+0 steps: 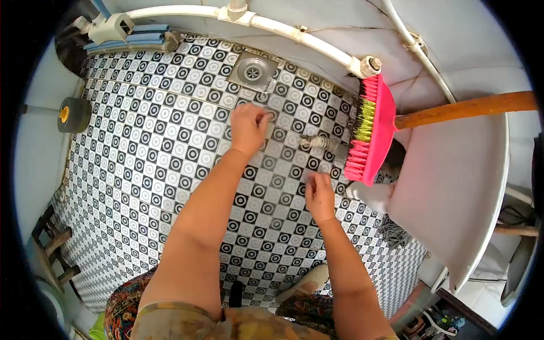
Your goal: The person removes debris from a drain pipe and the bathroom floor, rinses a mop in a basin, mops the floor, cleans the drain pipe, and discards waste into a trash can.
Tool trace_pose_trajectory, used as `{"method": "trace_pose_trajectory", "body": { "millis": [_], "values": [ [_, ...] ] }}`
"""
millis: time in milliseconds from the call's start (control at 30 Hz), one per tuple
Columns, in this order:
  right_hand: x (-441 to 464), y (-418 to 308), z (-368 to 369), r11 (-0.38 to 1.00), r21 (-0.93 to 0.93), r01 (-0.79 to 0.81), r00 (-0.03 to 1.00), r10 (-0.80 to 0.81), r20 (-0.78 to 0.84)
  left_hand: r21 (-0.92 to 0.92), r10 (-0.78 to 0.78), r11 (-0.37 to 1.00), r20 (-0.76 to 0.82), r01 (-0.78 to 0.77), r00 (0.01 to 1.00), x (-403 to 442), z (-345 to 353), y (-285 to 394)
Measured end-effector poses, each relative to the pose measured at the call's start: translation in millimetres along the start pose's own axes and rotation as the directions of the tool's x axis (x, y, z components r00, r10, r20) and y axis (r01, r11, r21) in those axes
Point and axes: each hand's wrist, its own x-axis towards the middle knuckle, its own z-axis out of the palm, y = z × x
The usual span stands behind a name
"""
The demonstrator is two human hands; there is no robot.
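Note:
My left hand [249, 129] is above the tiled floor, its fingers closed in a pinch near the square metal floor drain [253, 71]. Lower and to the right, my right hand [321, 198] is pinched shut too. Between them the tiles look hazy, as though seen through a thin clear plastic film [275, 164] held at both hands; its edges are hard to make out. Beyond my right hand, a ribbed whitish hose end [317, 142] lies on the floor.
A pink broom head [379, 133] with a wooden handle [464, 110] stands upside down beside the white basin [453, 187]. A grey mop head [394, 232] is below it. White pipe [272, 25] runs along the wall. At left are a dark round object [74, 115] and wooden stool [56, 243].

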Motion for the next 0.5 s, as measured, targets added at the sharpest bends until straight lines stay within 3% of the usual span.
{"method": "trace_pose_trajectory", "body": {
  "millis": [67, 133, 267, 333, 367, 467, 500],
  "values": [
    [-6, 0, -4, 0.995, 0.092, -0.043, 0.999, 0.044, -0.005, 0.040, -0.057, 0.997, -0.124, 0.062, 0.991, 3, -4, 1],
    [-7, 5, -4, 0.996, 0.079, -0.048, 0.997, 0.052, -0.049, 0.053, -0.020, 0.998, -0.125, 0.027, 0.992, 2, -5, 2],
    [20, 1, -8, 0.995, -0.002, 0.104, 0.978, -0.103, -0.179, 0.017, 0.118, 0.993, -0.020, -0.117, 0.993, -3, 12, 9],
    [34, -9, -13, 0.999, 0.014, 0.038, 0.983, -0.035, -0.182, 0.018, 0.202, 0.979, 0.089, -0.204, 0.975, -5, 23, 17],
    [39, -18, -17, 0.993, 0.089, -0.077, 0.994, 0.083, -0.067, 0.060, 0.223, 0.970, 0.165, -0.235, 0.961, -3, 28, 19],
    [47, -13, -12, 0.995, 0.102, -0.018, 0.998, 0.024, -0.061, 0.089, 0.299, 0.939, 0.266, -0.332, 0.916, 4, 46, 24],
    [47, -14, -11, 0.981, 0.173, -0.085, 0.996, 0.090, -0.023, 0.090, 0.302, 0.931, 0.359, -0.354, 0.883, 7, 51, 24]
  ]
}}
